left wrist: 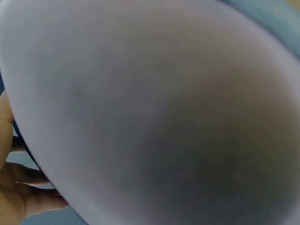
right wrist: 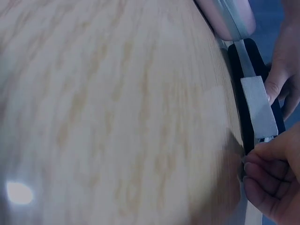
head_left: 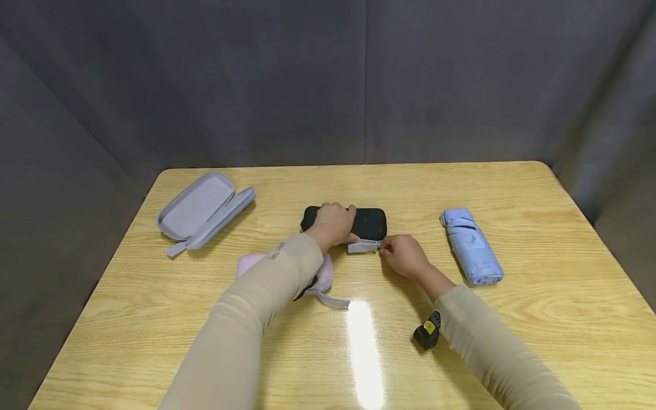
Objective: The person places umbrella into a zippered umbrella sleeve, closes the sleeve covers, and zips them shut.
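A black zip case (head_left: 371, 223) with a grey strap (head_left: 363, 246) along its front lies mid-table. Across its left part my left hand (head_left: 334, 223) grips it, with the fingers over the top and the thumb at the near edge. At the case's front right corner my right hand (head_left: 404, 256) pinches the zipper pull, which the fingertips mostly hide. The right wrist view shows the right hand (right wrist: 276, 176) curled beside the strap's end (right wrist: 260, 108), and the left thumb on the case. Under my left forearm lies a pink case (head_left: 324, 274), partly covered; its blurred surface fills most of the left wrist view.
At the back left an open case (head_left: 197, 208) with a pale inside and a blue-grey lid (head_left: 225, 219) stands unfolded. To the right lies a folded blue umbrella (head_left: 471, 246). A small black device (head_left: 426, 333) sits by my right sleeve. Dark curtains (head_left: 256, 85) hang behind the wooden table (head_left: 553, 319).
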Available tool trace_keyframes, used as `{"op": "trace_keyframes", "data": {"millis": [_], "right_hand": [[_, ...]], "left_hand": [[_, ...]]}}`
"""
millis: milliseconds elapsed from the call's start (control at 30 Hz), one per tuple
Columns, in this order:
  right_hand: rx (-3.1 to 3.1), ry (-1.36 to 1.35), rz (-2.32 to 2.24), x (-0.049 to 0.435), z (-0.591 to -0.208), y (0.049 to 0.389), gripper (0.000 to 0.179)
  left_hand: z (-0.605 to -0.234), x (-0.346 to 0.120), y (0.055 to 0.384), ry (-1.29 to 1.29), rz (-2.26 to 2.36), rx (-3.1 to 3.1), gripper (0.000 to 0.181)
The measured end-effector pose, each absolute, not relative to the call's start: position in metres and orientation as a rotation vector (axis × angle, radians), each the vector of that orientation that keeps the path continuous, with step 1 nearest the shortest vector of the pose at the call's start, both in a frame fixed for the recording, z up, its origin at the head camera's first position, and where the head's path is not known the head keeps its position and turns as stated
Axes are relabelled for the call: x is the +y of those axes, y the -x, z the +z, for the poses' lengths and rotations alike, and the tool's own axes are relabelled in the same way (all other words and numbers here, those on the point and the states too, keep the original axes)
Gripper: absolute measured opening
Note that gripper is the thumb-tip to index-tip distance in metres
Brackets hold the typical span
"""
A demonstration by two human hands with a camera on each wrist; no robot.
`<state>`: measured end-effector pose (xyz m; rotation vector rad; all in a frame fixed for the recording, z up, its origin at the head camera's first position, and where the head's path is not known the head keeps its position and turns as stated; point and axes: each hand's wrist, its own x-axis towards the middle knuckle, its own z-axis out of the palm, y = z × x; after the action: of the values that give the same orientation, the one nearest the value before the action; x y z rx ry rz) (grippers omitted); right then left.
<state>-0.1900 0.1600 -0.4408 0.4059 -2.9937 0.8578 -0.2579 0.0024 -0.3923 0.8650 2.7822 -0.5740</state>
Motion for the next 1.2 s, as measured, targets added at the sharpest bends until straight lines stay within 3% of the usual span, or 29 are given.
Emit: {"op": "trace_keyframes", "data": {"millis": [1200], "right_hand": [[-3.004,-0.456,1.16,0.173,-0.436,0.189,0.01]], "left_hand": [[-0.392,0.0,0.247,-0.909,-0.668,2.812,0.085]]}}
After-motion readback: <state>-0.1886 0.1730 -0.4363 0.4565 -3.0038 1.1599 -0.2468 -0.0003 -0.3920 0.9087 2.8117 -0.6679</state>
